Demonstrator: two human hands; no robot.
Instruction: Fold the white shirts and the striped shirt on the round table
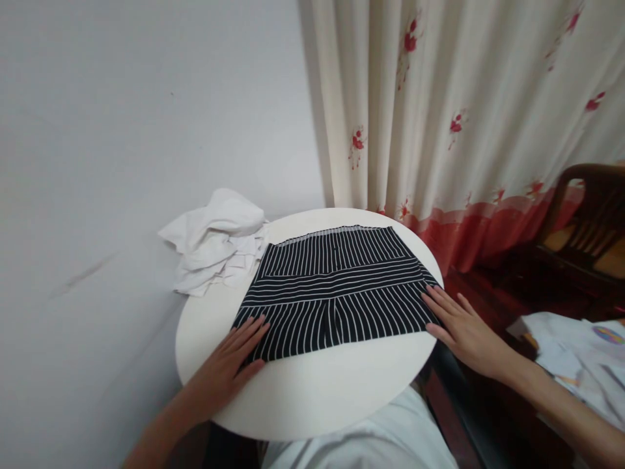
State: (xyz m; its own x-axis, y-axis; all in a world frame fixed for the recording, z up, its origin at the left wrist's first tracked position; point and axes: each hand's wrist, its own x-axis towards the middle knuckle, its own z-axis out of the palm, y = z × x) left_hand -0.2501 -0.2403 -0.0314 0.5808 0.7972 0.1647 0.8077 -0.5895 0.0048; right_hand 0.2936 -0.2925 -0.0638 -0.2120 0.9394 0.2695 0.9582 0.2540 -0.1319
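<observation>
A black skirt with white stripes (pixel 336 280) lies spread flat on a round white table (pixel 303 397). Its narrower end points to the far side, and a band of crosswise stripes runs over its middle. At the near left corner of the skirt rests my left hand (pixel 227 365), fingers stretched out on the cloth. My right hand (pixel 463 329) lies at the near right corner, fingers spread over the fabric's edge. Neither hand grips anything.
Crumpled white cloth (pixel 215 241) is heaped at the table's far left, against the pale wall (pixel 146 117). A flowered curtain (pixel 415 111) hangs behind. To the right stand a wooden chair (pixel 586 215) and, lower, a pile of white fabric (pixel 576 352).
</observation>
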